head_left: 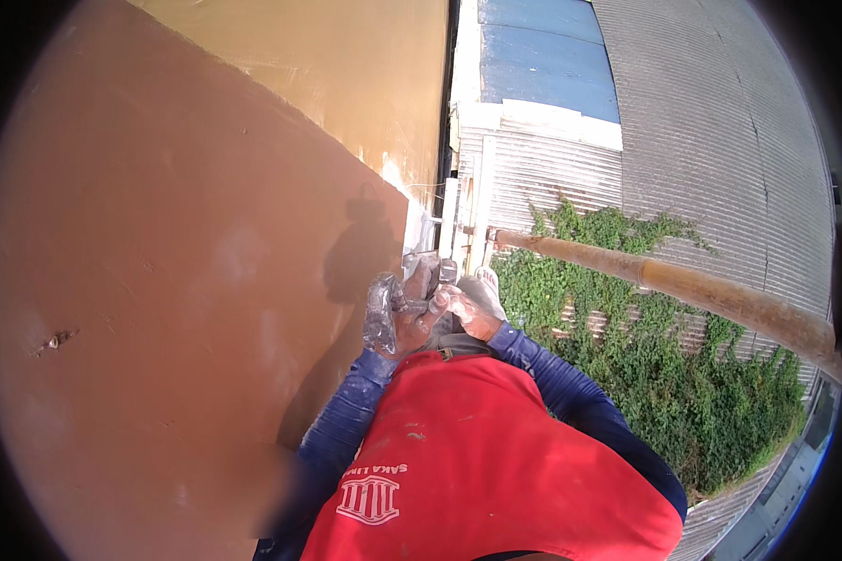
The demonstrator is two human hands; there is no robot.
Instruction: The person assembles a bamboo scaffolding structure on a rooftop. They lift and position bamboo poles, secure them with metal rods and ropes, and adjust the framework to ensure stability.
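Observation:
My left hand, smeared with pale plaster or dust, is closed at waist height in front of my red shirt. Against its outer side is a dark grey, plaster-caked object, rounded at the top; its exact kind I cannot make out. My right hand, also whitened, meets the left one with bent fingers pinched together near its fingertips. Whatever lies between those fingers is too small to tell. Just beyond the hands is a small dark grey block-like piece, partly hidden. A whitish shoe or foot shows below the right hand.
A brown plastered wall stands close on my left, with a yellowish section farther along. On the right a bamboo pole runs outward at an angle. Far below lie corrugated roofs, green vines and a blue roof panel.

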